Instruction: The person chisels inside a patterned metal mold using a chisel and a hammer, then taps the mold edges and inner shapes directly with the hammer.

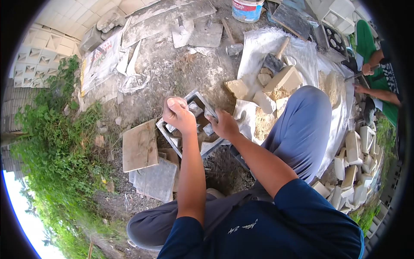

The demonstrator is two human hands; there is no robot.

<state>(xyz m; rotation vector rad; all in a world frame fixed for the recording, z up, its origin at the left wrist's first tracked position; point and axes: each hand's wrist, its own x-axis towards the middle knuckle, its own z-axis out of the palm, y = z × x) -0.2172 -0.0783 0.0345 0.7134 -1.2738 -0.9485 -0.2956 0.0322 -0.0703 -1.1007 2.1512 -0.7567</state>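
Note:
A square dark-framed block mould with several smaller blocks inside it lies on the ground between my knees. My left hand is closed in a fist over the mould's upper left side. Nothing sticks out of that fist, and it hides part of the frame. On the mould's right side, my right hand grips the frame, its fingers bent over towards the inside. Left of the mould lies a wooden board, with a grey flat slab partly beneath it.
Pale blocks and a hammer rest on a white sack to the right. A trowel and a paint bucket are farther off. Stacked blocks and another person holding a tool are at far right. Plants grow at left.

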